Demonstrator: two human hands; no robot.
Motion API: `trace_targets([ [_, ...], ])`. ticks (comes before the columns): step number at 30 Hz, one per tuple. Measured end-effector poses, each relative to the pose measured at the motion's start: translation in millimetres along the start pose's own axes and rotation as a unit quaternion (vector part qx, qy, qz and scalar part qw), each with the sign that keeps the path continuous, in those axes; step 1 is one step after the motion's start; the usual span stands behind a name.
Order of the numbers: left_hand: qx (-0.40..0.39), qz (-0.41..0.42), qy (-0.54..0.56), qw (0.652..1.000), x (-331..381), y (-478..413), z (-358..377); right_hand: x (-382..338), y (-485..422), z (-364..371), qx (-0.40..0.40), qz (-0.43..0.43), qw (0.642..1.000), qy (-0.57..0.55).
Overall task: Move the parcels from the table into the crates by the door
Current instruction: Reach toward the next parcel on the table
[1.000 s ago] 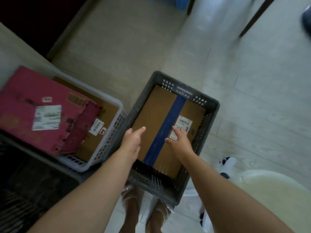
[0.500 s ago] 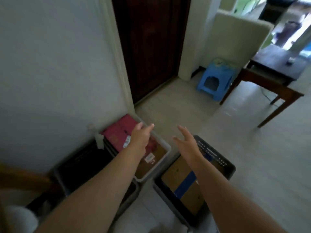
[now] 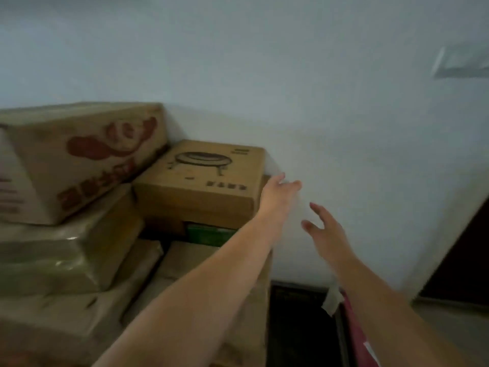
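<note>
A stack of cardboard parcels fills the left half of the view. On top at the right sits a square brown box printed with a round table drawing. A larger box with red print leans to its left. My left hand reaches out with straight fingers at the square box's right edge, holding nothing. My right hand hovers in front of the wall with spread fingers, holding nothing. A red parcel's edge shows at the bottom right.
A pale wall stands right behind the stack. A tape-wrapped parcel and more boxes lie lower in the stack. A dark gap opens below the hands, and a dark door shows at the right.
The view has swung left from the crates on the floor up to the stack of parcels. Both hands have risen, and the left one has reached the square box's right edge.
</note>
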State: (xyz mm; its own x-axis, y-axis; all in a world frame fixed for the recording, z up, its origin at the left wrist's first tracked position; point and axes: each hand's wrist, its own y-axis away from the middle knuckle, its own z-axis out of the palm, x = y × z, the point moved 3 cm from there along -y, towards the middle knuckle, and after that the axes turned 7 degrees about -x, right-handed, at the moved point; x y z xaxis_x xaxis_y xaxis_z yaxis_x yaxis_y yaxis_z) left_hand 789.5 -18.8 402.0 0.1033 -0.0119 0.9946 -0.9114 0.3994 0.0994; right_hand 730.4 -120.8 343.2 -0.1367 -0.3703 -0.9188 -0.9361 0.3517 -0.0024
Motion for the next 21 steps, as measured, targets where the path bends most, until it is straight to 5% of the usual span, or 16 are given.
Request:
trace_targets([
  [12, 0.286, 0.057, 0.057, 0.955, 25.8, 121.4, -226.5, -124.1, 37.1, 170.9, -0.152, -0.135, 0.979, -0.031],
  [21, 0.337, 0.086, 0.026, 0.937, 32.2, 187.2, -363.6, -203.8, 68.5, 257.4, -0.157, -0.165, 0.970, -0.083],
])
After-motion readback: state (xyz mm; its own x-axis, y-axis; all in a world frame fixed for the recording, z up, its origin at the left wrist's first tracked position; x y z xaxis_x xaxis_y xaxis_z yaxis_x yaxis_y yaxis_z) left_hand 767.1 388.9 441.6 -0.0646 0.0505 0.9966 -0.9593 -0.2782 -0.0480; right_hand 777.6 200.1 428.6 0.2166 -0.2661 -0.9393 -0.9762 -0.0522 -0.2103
